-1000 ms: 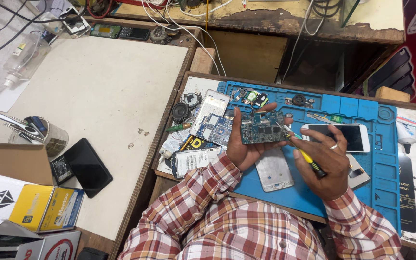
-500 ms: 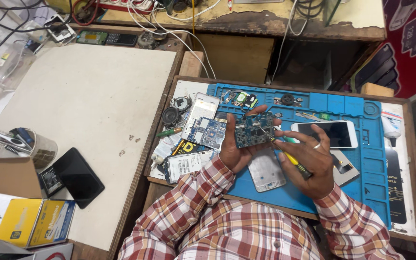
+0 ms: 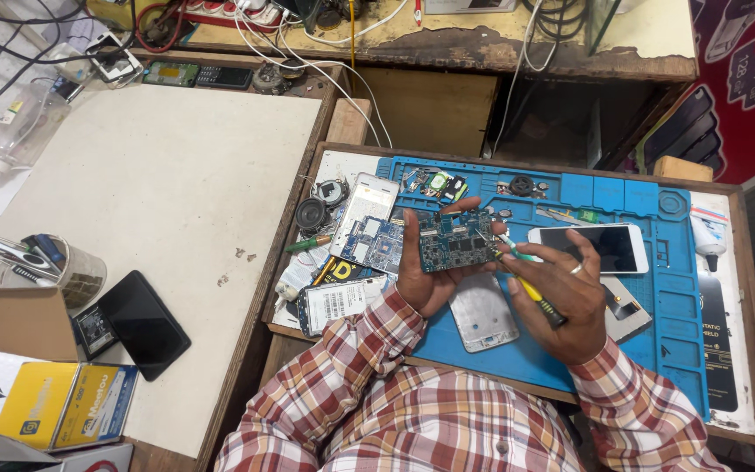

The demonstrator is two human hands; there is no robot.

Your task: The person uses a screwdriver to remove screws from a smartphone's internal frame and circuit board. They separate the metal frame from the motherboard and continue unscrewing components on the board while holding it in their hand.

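Left hand (image 3: pixel 425 275) holds the board (image 3: pixel 456 242) up over the mat (image 3: pixel 666 288), and the right hand (image 3: pixel 561 301) sits just right of it, a screwdriver (image 3: pixel 530 293) in its grip with the tip at the board's right edge. A second board (image 3: pixel 379 245) lies on the mat, left of the held one. Under the hands, a back cover (image 3: pixel 482 313) rests on the mat. A phone (image 3: pixel 600 247) lies right of the board, behind the right hand. Left of the mat, a speaker (image 3: pixel 312 213). Further left, on the counter (image 3: pixel 159 175), a dark phone (image 3: pixel 144 323) lies near the front, a cup (image 3: pixel 76 275) of tools just left of it, and boxes (image 3: pixel 63 406) in front of both.
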